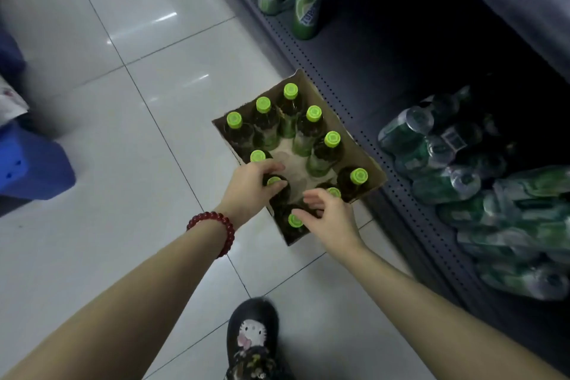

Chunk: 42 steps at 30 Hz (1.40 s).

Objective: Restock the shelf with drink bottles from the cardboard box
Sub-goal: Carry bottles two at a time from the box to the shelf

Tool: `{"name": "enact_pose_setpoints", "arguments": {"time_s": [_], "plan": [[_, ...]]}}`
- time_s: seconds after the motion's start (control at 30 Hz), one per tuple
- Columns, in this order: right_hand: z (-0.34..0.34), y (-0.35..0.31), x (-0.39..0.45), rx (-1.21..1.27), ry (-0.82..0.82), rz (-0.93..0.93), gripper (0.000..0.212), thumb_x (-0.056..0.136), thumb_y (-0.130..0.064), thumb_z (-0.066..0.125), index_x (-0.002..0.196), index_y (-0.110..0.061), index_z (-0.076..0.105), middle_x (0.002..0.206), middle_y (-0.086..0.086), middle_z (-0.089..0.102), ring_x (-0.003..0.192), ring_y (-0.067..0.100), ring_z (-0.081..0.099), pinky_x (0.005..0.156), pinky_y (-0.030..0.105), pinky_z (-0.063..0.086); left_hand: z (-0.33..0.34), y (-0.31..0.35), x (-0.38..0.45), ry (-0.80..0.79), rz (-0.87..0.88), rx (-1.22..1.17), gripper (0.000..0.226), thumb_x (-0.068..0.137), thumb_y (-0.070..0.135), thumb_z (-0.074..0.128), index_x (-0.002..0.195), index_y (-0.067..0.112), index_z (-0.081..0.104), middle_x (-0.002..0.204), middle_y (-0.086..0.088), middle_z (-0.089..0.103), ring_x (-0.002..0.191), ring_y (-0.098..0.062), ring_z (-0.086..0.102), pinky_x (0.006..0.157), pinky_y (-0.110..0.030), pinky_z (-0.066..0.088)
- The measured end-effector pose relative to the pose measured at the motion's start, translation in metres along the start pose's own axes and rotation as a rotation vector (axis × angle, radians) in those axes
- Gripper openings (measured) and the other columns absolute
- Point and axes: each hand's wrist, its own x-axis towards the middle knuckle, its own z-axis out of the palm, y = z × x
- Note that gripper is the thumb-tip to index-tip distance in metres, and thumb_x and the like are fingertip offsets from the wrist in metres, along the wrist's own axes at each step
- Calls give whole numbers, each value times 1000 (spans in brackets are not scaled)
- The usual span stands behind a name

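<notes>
Your left hand [251, 185] is curled around the neck of a green-capped bottle [274, 181] at the near-left side of the cardboard box [374, 174], fingers wrapped just under the cap. Your right hand [330, 216] is spread open over two more caps at the box's near corner, touching or almost touching them, gripping nothing as far as can be told.

The bottles stand upright in the box on the floor [123, 163], ringed around a bare patch of cardboard in the middle. They look full and dark, so expect real weight in each one. Whether they are glass or plastic is unclear; treat them as breakable and smooth-sided. Take each by the neck below the cap, or lower around the body if the neck feels slick.

The box walls are low and torn, so a straight upward lift clears them easily, and the bare centre gives your fingers room between neighbours. The shelf [324, 77] runs right beside the box's far-right edge, its lip just next to the cardboard. Beyond that lip, wrapped packs of bottles [431, 145] lie on their sides, and tall green bottles [308, 0] stand farther along; dark open shelf floor lies between them.
</notes>
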Motion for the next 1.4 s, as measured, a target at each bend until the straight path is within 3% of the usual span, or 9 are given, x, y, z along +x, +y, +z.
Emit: {"name": "enact_pose_setpoints", "arguments": {"time_s": [0.33,0.53,0.7,0.83,0.9,1.07,1.2,1.3,1.4], "plan": [[30,36,7,-93,56,-93,45,67,-23,83,108,-14,67,108,0,67,100,14,59,88,26,50,45,-31,1,141,-2,-122,40,78,16,73,118,18,64,109,0,68,94,-9,56,82,-9,36],[32,39,16,-23,108,-108,42,71,-19,81,112,-13,68,109,0,70,101,14,61,87,23,48,53,-35,7,168,-75,-203,51,78,24,74,127,19,60,117,-5,67,108,-19,61,98,-32,49],[34,43,16,51,139,-97,37,78,-18,76,113,-14,67,107,-2,70,103,16,62,92,37,51,54,-32,13,163,-73,-148,44,80,20,72,123,15,61,114,-6,67,110,-20,58,89,-21,43],[35,39,6,49,173,-85,37,81,-16,72,118,-12,65,113,2,69,106,13,57,89,11,45,49,-26,5,158,-42,-23,39,81,21,70,119,14,62,106,-9,69,102,-25,61,85,-27,46],[33,30,1,52,198,-83,37,82,-15,71,118,-10,64,112,3,68,101,9,54,75,-4,36,40,-20,-2,181,-30,-46,40,81,22,71,119,13,61,104,-9,69,95,-22,61,80,-24,45],[8,-11,-13,86,267,-96,31,84,-19,69,114,-12,64,106,2,69,99,14,58,83,19,41,-4,10,-15,193,17,-78,42,80,25,72,120,14,61,104,-5,68,91,-16,58,75,-12,34],[-27,-58,-28,100,277,-129,24,85,-22,68,107,-14,65,97,-3,68,94,13,60,77,15,42,-46,45,-30,223,57,-121,37,81,27,71,114,13,63,97,-2,68,84,-12,56,65,-9,35],[-55,-99,-44,75,276,-185,19,85,-22,68,103,-14,66,90,-6,65,86,9,57,66,1,36,-82,79,-42,275,64,-169,41,81,29,71,117,11,61,93,-3,66,87,-16,59,69,-12,37],[-88,-144,-64,87,309,-218,22,85,-25,68,104,-15,65,92,-6,67,89,11,60,78,16,48,-123,119,-55,283,113,-183,45,82,30,70,120,10,59,109,-10,69,100,-22,63,81,-19,43]]}}
